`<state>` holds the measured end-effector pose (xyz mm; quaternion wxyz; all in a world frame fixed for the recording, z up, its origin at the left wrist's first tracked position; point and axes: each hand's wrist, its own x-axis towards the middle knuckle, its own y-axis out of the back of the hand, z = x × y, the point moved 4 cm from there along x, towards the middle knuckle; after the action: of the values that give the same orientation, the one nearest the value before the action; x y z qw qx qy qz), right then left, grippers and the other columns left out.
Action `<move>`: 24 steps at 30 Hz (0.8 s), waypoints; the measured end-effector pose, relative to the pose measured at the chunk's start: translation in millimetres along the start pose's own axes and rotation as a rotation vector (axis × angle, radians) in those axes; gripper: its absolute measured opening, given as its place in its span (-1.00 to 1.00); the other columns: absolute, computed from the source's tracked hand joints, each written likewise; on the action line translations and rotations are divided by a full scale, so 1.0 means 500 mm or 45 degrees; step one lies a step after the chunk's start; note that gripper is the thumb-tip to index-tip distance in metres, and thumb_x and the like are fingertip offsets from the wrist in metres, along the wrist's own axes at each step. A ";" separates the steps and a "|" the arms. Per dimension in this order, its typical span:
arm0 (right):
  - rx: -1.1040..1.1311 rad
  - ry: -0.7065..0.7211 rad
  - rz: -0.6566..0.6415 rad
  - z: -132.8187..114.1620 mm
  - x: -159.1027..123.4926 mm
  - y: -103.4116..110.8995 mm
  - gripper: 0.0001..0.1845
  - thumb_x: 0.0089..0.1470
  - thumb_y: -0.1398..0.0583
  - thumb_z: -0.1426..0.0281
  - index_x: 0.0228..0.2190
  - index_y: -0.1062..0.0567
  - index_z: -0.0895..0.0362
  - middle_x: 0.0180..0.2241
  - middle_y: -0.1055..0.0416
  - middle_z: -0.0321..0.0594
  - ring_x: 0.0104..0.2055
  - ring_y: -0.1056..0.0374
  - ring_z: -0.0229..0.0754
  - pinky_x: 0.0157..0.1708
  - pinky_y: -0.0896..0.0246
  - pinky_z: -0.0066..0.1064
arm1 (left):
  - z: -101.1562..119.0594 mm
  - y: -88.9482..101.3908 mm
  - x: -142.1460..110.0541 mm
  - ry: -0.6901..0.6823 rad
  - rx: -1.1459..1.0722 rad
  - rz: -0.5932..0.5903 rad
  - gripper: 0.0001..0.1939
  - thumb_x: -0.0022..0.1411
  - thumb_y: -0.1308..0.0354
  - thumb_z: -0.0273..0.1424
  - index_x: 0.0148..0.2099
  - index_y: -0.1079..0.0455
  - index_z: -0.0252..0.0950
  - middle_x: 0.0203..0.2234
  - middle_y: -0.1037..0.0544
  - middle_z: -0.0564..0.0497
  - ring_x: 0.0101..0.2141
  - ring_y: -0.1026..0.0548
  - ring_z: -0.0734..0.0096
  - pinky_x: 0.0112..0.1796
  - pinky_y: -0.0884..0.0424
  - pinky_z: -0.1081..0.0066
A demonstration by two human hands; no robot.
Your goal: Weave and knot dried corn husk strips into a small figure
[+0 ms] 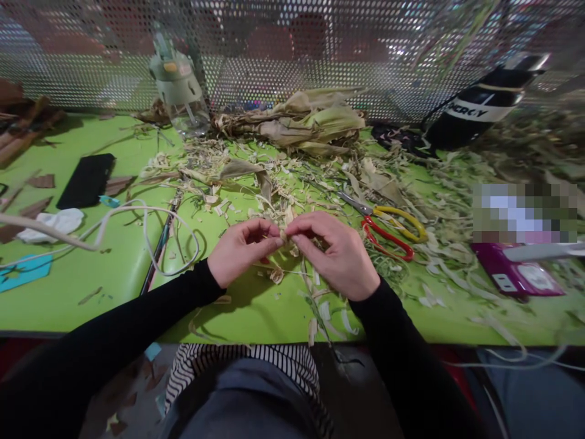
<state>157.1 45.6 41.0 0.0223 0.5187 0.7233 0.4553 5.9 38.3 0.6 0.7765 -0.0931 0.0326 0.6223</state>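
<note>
My left hand (pixel 249 247) and my right hand (pixel 333 249) meet over the front middle of the green table. Both are pinched, thumb against fingers, on a small pale piece of dried corn husk (pixel 289 221) whose tip sticks up between them. The fingers hide most of the piece. Just below lies a small curled husk scrap (pixel 276 275). Scissors (pixel 384 222) with one red and one yellow handle rest to the right of my right hand, blades pointing away to the left. Behind my hands, shredded husk (pixel 205 161) covers the tabletop.
A bundle of dried corn husks (pixel 311 125) lies at the back against the perforated metal screen (pixel 292 55). A clear bottle (pixel 183 91), black phone (pixel 86 180) and white cable (pixel 146 225) are leftward. To the right are a black bottle (pixel 479 110) and a purple packet (pixel 518 271).
</note>
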 end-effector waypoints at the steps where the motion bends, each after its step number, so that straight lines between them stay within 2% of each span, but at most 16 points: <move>1: -0.012 -0.024 0.016 0.000 -0.001 -0.001 -0.90 0.08 -0.15 0.52 -0.38 -0.46 0.12 -0.36 -0.46 -0.23 -0.30 -0.37 -0.20 -0.25 -0.30 -0.32 | 0.003 0.000 -0.001 -0.027 0.020 0.004 -0.77 -0.02 -0.27 -0.35 -0.33 -0.35 -0.34 -0.46 -0.40 0.10 -0.50 -0.34 0.63 -0.50 -0.38 0.58; 8: -0.006 -0.072 0.075 0.001 -0.002 0.005 -0.95 0.06 -0.18 0.49 -0.41 -0.46 0.13 -0.37 -0.47 -0.22 -0.30 -0.37 -0.20 -0.26 -0.30 -0.33 | 0.012 -0.001 -0.003 -0.070 -0.012 -0.030 -0.80 0.00 -0.25 -0.41 -0.30 -0.37 -0.38 -0.44 -0.47 0.05 -0.47 -0.44 0.60 -0.35 -0.43 0.49; 13: 0.039 -0.088 -0.036 0.004 -0.001 -0.001 -0.94 0.06 -0.18 0.50 -0.43 -0.45 0.14 -0.38 -0.47 -0.23 -0.32 -0.38 -0.22 -0.28 -0.29 -0.36 | -0.001 -0.004 0.000 -0.053 -0.085 -0.048 -0.76 -0.04 -0.30 -0.42 -0.30 -0.35 -0.38 -0.49 -0.49 0.08 -0.49 -0.47 0.58 -0.39 -0.44 0.48; 17: 0.153 -0.085 -0.055 0.009 0.001 -0.002 -0.93 0.06 -0.18 0.49 -0.44 -0.46 0.13 -0.34 -0.48 -0.22 -0.28 -0.40 -0.21 -0.23 -0.30 -0.34 | -0.008 -0.004 0.001 -0.039 -0.085 -0.018 -0.77 -0.05 -0.31 -0.40 -0.37 -0.34 -0.38 -0.55 -0.48 0.09 -0.53 -0.45 0.58 -0.41 -0.43 0.49; 21: 0.309 -0.134 -0.138 0.018 0.003 0.002 -0.86 0.10 -0.13 0.50 -0.29 -0.48 0.12 -0.23 -0.48 -0.21 -0.19 -0.40 -0.21 -0.14 -0.30 -0.31 | -0.003 -0.003 0.003 0.017 -0.143 -0.025 -0.79 0.00 -0.29 -0.38 -0.37 -0.35 -0.38 -0.57 -0.49 0.09 -0.55 -0.44 0.61 -0.41 -0.44 0.49; 24: 0.508 -0.253 -0.104 0.031 0.002 0.005 -0.82 0.10 -0.15 0.46 -0.21 -0.43 0.11 -0.22 -0.47 -0.22 -0.23 -0.40 -0.24 -0.20 -0.33 -0.36 | -0.002 -0.004 0.006 0.102 -0.256 -0.114 -0.79 0.01 -0.29 -0.39 -0.36 -0.34 -0.38 -0.55 -0.49 0.10 -0.51 -0.47 0.60 -0.38 -0.44 0.51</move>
<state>166.4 56.1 34.0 0.0088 0.5253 0.8137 0.2486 8.7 40.4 -0.5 0.7884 -0.1967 -0.0031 0.5828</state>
